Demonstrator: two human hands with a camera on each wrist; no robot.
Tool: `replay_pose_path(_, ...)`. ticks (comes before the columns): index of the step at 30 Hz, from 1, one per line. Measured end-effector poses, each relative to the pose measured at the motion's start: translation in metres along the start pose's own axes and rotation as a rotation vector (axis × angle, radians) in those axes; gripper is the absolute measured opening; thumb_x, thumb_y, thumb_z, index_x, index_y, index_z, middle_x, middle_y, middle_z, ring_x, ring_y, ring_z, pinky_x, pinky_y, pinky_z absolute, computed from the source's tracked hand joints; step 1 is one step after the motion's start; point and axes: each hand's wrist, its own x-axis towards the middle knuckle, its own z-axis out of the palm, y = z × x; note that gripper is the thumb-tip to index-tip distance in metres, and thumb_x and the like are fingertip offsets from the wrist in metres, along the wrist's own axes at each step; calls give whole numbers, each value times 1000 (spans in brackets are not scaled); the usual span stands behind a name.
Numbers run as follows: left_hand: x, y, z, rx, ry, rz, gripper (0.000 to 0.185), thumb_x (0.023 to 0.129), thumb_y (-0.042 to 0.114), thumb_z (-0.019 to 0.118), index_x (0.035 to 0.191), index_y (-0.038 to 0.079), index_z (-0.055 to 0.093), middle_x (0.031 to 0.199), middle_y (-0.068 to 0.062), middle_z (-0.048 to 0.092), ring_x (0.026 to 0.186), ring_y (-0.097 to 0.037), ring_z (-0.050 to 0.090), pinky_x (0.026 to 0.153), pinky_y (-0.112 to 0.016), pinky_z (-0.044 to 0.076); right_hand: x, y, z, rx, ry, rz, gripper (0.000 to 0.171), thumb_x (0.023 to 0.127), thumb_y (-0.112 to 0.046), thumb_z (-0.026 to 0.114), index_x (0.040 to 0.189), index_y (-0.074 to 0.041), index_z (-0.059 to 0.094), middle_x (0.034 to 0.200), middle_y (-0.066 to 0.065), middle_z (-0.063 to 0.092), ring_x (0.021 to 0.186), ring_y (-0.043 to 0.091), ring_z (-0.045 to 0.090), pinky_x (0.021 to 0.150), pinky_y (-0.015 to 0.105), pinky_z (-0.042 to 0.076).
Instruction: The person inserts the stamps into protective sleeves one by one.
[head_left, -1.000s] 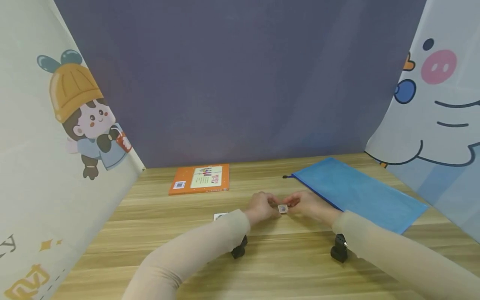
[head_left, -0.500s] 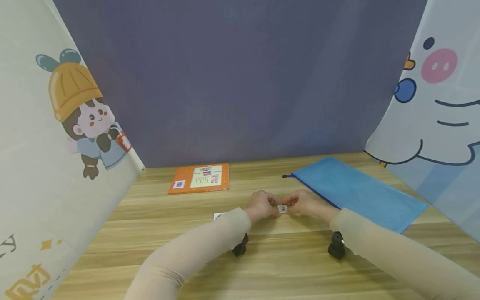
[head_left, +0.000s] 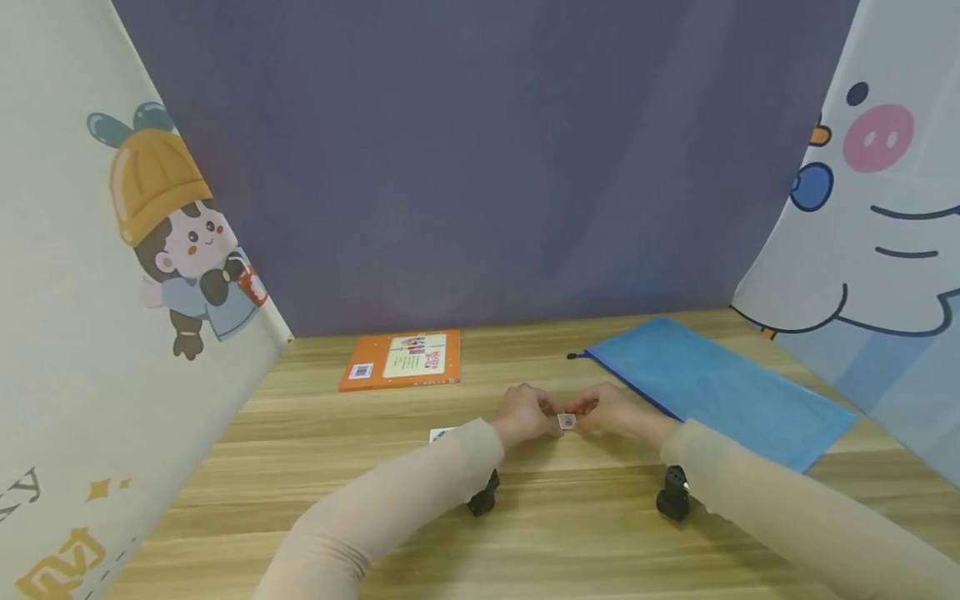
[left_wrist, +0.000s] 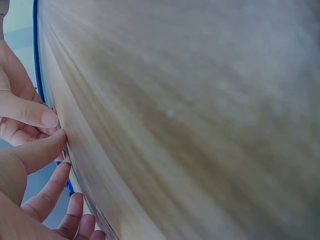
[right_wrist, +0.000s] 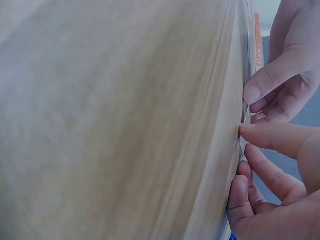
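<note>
Little has shifted; small card [head_left: 566, 422] is still pinched betw. left hand [head_left: 525, 414] & right hand [head_left: 611, 410] over table [head_left: 570, 533].

A small square card [head_left: 566, 422], pale with a dark mark at its centre, sits low over the counter [head_left: 570, 542], pinched from both sides.

You can make out a QR code on the orange book [head_left: 401, 360], beside a pale label whose print is too small to read. The card [head_left: 566, 422] carries a small mark you cannot read. Yellow characters on the left curtain [head_left: 60, 560] are cut off.
</note>
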Motion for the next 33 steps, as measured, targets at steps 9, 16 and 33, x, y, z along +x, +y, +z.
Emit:
replay_pose_path(9, 1, 1, -1, -5, -7, -18, 28, 69, 17, 87, 95, 19, 76, 124, -8, 59, 119, -30, 48, 105, -48, 40, 1, -1, 0, 5, -1, 0, 35, 79, -5, 75, 114, -1, 68, 115, 16, 67, 105, 29, 60, 86, 41, 55)
replay_pose_path(16, 0, 1, -2, -17, -12, -47, 27, 69, 16, 86, 94, 18, 75, 121, -7, 57, 120, -29, 44, 102, -47, 42, 0, -2, -1, 8, -7, -2, 36, 79, -4, 74, 114, 0, 68, 115, 17, 65, 105, 28, 59, 86, 42, 55)
replay_pose_path(33, 5, -1, -7, -62, -14, -18, 29, 69, 10, 86, 95, 12, 75, 113, -7, 65, 110, -25, 53, 97, -37, 47, 13, 0, -14, 143, -36, -28, 41, 82, -5, 71, 121, 6, 62, 119, 22, 65, 103, 25, 63, 82, 34, 56)
